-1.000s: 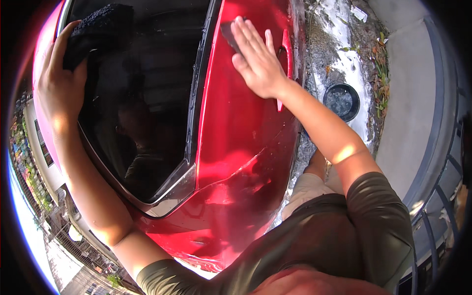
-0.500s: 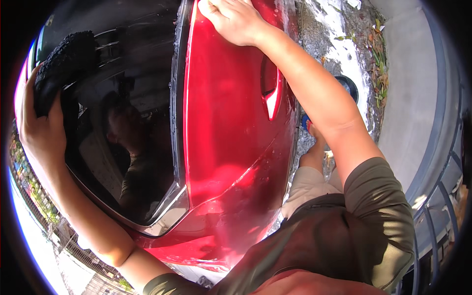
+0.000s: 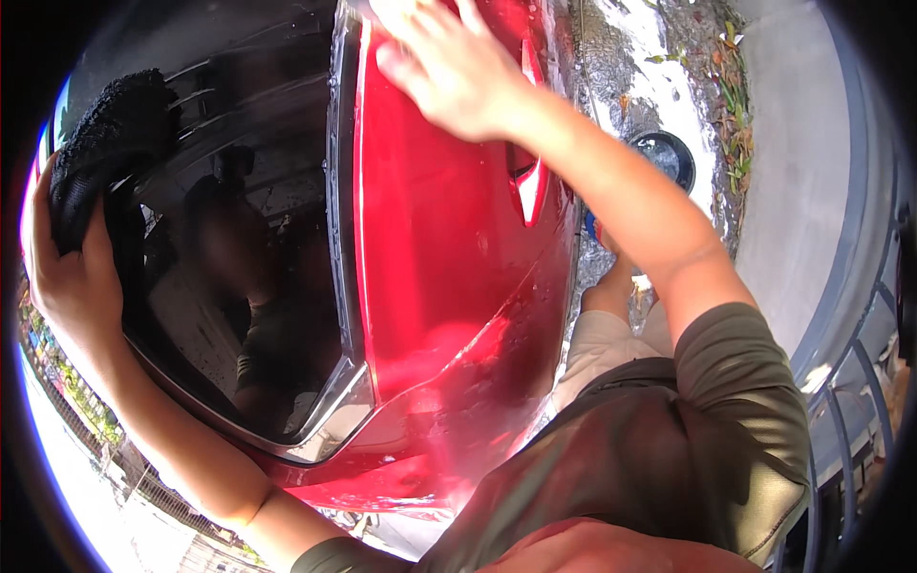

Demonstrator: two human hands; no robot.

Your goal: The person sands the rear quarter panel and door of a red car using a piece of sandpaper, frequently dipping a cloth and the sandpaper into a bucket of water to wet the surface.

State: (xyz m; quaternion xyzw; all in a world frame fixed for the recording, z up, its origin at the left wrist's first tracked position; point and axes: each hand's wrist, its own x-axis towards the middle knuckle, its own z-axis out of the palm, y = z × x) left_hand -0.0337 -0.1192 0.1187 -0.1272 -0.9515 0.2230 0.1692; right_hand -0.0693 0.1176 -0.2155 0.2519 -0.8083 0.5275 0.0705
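Observation:
My left hand (image 3: 78, 277) grips a black, fluffy cloth (image 3: 119, 134) against the dark glass of a car window (image 3: 248, 105). The thumb and fingers are wrapped around its near end. Farther right, my right hand (image 3: 454, 86) is over the upper part of the car's red door (image 3: 439, 248), with its thumb and fingers apart and nothing seen in it. Motion smears those fingertips, and I cannot tell whether they touch the paint. A red door handle (image 3: 528, 191) sits just below that wrist. Water drops mark the window trim (image 3: 334, 172).
A round black basin (image 3: 683, 153) stands on wet ground beside the car, partly behind my right forearm. White foam (image 3: 659, 86) streaks the pavement. Fallen leaves (image 3: 737, 143) line the foot of a pale wall (image 3: 793, 162), with grey metal bars (image 3: 864, 372) at the right.
My right hand has moved slightly nearer across the red door, its fingers now spread and blurred. My left hand and the black cloth have shifted a little left and nearer. More of the basin shows.

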